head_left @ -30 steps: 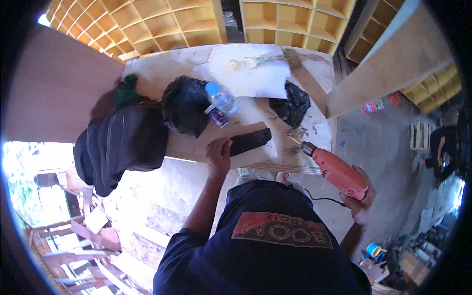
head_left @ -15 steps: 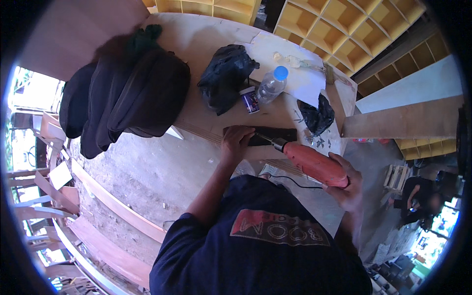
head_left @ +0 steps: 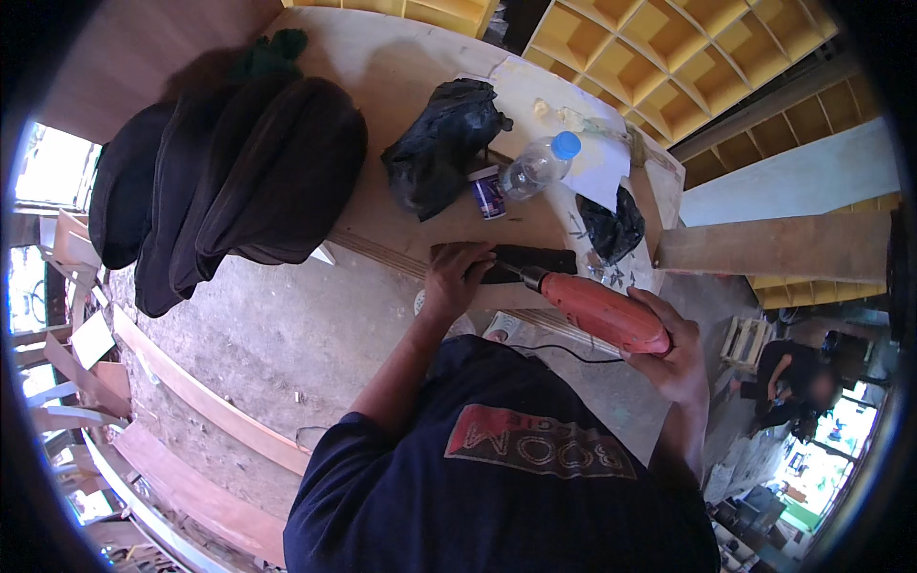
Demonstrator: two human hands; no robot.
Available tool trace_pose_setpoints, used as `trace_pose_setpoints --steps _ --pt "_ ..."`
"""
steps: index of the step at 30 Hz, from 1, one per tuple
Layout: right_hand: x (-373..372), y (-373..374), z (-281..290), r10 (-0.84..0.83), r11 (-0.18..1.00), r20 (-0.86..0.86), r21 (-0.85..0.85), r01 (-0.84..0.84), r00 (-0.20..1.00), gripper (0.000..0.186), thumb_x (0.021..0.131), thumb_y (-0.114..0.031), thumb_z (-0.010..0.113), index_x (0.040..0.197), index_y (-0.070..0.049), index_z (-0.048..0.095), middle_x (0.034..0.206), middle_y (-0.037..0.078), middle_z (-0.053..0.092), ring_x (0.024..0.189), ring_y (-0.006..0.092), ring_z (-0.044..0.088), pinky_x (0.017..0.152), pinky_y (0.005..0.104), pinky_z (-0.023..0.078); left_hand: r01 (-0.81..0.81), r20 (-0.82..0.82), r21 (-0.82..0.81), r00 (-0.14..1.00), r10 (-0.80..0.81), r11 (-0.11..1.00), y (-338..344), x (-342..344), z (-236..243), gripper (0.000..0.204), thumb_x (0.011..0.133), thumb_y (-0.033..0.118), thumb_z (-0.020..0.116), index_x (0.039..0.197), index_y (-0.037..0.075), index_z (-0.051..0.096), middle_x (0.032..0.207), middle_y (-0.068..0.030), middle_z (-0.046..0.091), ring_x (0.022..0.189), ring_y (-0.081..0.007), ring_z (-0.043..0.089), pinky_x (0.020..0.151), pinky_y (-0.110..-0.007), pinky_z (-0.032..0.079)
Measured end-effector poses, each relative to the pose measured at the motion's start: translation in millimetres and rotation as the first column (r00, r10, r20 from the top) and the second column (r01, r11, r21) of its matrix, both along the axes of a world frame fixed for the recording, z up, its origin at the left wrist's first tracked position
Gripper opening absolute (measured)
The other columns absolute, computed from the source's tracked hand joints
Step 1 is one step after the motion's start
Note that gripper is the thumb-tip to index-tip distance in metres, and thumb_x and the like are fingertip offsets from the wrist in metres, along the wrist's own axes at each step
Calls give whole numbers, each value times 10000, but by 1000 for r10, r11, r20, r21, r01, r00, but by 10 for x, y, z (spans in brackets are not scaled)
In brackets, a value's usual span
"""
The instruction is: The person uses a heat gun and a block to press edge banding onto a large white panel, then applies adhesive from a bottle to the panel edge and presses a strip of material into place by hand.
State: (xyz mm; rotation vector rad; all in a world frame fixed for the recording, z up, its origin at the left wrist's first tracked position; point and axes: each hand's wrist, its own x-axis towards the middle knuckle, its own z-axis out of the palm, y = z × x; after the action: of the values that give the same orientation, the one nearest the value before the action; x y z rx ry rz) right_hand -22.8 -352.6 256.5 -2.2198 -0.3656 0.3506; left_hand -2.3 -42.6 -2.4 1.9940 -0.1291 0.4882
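In my right hand (head_left: 673, 342) is a red power drill (head_left: 604, 310), its body wrapped from the rear by my fingers. Its chuck and thin bit point left toward a dark flat strip (head_left: 540, 260) lying along the near edge of the workbench (head_left: 382, 205). My left hand (head_left: 457, 277) is closed over the left end of that strip, with fingertips right beside the bit. Whether the tip has entered the strip is hidden by those fingers. A black cord (head_left: 573, 351) runs below the drill.
Behind the strip stand a black plastic bag (head_left: 439, 148), a small dark blue tub (head_left: 487, 194) and a blue-capped bottle (head_left: 537, 168). Another black bag (head_left: 614, 225) lies near scattered screws. Dark padded pieces (head_left: 277, 172) are heaped at left. A person (head_left: 788, 377) sits far right.
The whole view has shifted slightly, with the surroundings sliding a little left. My hands, the drill and the strip keep nearly the same places relative to each other.
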Motion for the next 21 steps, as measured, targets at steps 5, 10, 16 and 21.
trace_pose_setpoints --steps 5,10,16,21 --pt "153 141 179 66 992 26 -107 -63 997 772 737 -13 787 1491 -40 622 1208 227 785 1058 329 805 938 391 603 16 58 57 998 -20 998 11 16 72 304 854 101 846 1155 124 808 1050 -3 824 1048 -227 742 1001 -409 496" --pt "549 468 474 193 956 50 -235 -176 980 797 689 -28 812 1467 -80 647 1184 194 789 1051 360 790 957 406 590 25 22 55 999 -26 998 22 23 42 313 852 102 846 1163 121 810 1050 -8 824 1042 -235 743 987 -402 508" --pt "892 824 654 366 882 7 -321 -345 931 661 757 -33 755 1405 -108 645 1068 246 768 973 469 749 894 516 583 -19 -16 28 1000 19 999 18 -30 -40 342 851 92 841 1190 107 797 1048 -23 820 1085 -244 735 1004 -428 508" --pt "957 926 694 339 882 -45 -332 -335 940 638 751 -25 756 1378 -91 650 1044 253 763 971 468 750 884 523 578 47 -52 -12 998 -47 999 3 -54 -102 450 852 129 852 1284 77 740 1196 -88 785 1191 -312 697 1074 -475 484"
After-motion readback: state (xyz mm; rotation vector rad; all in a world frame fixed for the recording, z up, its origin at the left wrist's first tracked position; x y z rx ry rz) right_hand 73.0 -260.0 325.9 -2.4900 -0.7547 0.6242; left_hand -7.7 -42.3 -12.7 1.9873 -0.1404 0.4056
